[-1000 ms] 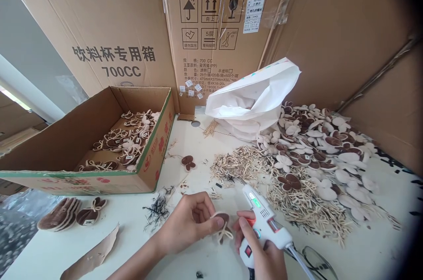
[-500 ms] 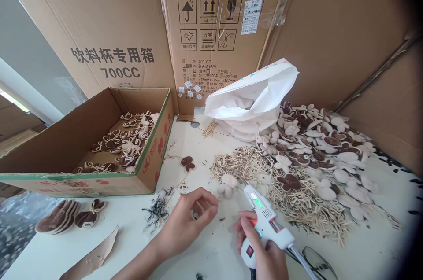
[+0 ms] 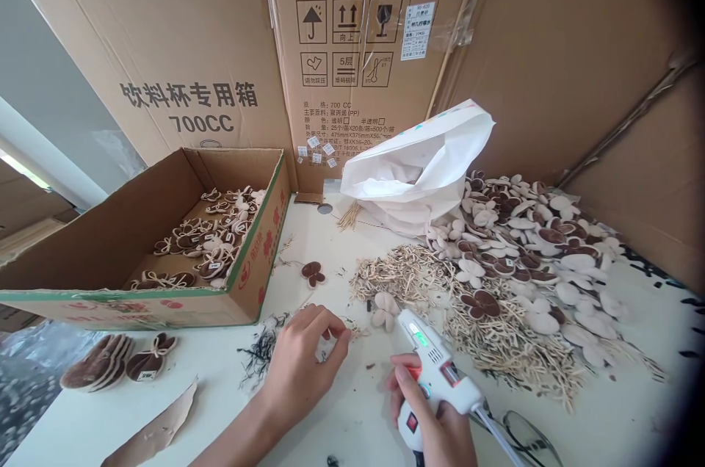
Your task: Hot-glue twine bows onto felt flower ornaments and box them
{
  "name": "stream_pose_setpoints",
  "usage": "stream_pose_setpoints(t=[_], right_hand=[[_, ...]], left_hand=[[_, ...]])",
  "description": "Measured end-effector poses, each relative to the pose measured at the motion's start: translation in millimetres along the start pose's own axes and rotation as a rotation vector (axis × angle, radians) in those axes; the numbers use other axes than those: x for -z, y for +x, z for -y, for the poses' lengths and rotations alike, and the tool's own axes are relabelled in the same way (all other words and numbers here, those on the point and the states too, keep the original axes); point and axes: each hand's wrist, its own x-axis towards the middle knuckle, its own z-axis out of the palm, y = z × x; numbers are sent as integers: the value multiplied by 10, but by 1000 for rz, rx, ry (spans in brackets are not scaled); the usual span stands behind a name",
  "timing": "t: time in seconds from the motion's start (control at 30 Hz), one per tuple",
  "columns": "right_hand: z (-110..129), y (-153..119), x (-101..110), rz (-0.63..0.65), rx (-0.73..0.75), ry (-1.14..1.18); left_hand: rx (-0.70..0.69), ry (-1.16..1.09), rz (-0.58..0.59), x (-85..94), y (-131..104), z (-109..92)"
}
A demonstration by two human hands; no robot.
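Note:
A white hot glue gun (image 3: 435, 364) with a small lit green display is gripped in my right hand (image 3: 435, 408), its nozzle pointing up and left. Just beyond the nozzle lies a pale petal-shaped felt piece (image 3: 384, 310) on the table. My left hand (image 3: 308, 357) is to the left of the gun, thumb and fingertips pinched together; what is between them is too small to make out. Tangled black threads (image 3: 263, 349) lie beside that hand. Behind it sits a brown petal-shaped piece (image 3: 313, 274).
At left, a shallow cardboard box (image 3: 256, 254) holds finished-looking felt pieces with cord bows. Stacked brown pieces (image 3: 99, 363) lie in front. A heap of felt pieces (image 3: 529, 232), short cream cords (image 3: 512, 349) and a white bag (image 3: 424, 166) occupy the right. Glasses (image 3: 529, 437) rest near the front.
My left hand has shifted slightly left, fingers now more closely pinched. The glue gun has moved slightly left in my right hand. The pale felt piece appears a little further right.

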Motion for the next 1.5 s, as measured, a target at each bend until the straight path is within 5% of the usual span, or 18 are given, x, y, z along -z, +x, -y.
stream_pose_setpoints(t=[0.63,1.1,1.5], right_hand=[[74,-23,-21,6,-35,42],[56,0,-31,1,3,54],[20,14,25,73,27,89]], left_hand=[[-15,66,89,-43,-50,21],[-3,164,-95,191,151,152],[-139,373,323,406,615,659]])
